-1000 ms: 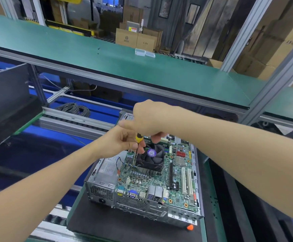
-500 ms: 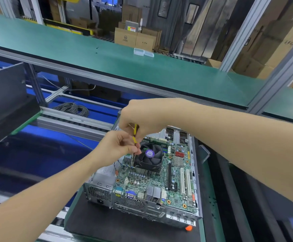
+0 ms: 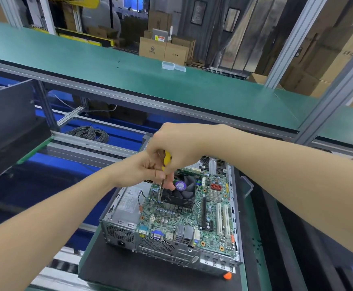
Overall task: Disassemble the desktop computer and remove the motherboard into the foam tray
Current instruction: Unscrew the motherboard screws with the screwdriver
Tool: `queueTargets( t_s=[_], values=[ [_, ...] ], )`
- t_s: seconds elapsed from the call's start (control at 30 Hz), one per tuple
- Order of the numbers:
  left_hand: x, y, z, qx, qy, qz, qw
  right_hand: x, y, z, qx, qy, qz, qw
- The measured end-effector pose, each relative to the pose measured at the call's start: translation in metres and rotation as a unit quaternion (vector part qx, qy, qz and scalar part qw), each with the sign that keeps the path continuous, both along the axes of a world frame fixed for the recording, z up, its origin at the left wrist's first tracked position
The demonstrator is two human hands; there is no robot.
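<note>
Right hand (image 3: 177, 145), knuckles up, grips the yellow screwdriver (image 3: 167, 159) from above. Left hand (image 3: 142, 171) pinches its shaft at the CPU fan's (image 3: 185, 192) left corner. The motherboard (image 3: 211, 219) lies inside the open case (image 3: 121, 208).

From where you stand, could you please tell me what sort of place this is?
Probably a factory disassembly line: a long green workbench on a metal frame, stacked cardboard boxes behind it, and an opened desktop computer being worked on with a screwdriver.

Bare left hand (image 3: 147, 172) and right hand (image 3: 177, 143), forearms bare throughout
</note>
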State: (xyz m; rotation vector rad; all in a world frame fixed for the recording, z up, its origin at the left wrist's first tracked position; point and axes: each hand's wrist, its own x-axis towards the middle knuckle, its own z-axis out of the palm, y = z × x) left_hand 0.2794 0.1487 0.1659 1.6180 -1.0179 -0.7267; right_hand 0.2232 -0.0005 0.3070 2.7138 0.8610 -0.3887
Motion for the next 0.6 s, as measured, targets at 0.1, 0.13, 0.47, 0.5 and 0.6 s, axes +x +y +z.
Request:
queueTargets(
  t_s=[0.1, 0.13, 0.47, 0.5, 0.6],
  values=[
    [-0.001, -0.006, -0.001, 0.001, -0.002, 0.009, 1.0, 0.001, 0.003, -0.005, 0.024, -0.038, -0.134, 0.99],
    [-0.001, -0.008, -0.003, -0.005, -0.003, 0.008, 1.0, 0.003, 0.007, -0.009, 0.0, -0.043, -0.154, 0.987],
    [-0.01, -0.005, -0.026, -0.109, 0.05, 0.141, 0.983, 0.01, 0.016, -0.019, 0.021, -0.073, -0.003, 0.997],
    [-0.012, -0.007, -0.029, -0.127, 0.057, 0.158, 0.978, 0.012, 0.015, -0.015, 0.015, -0.052, 0.034, 0.998],
    [-0.018, -0.01, -0.032, -0.156, 0.039, 0.231, 0.96, 0.016, 0.013, -0.003, -0.001, -0.011, 0.122, 0.992]
  ],
)
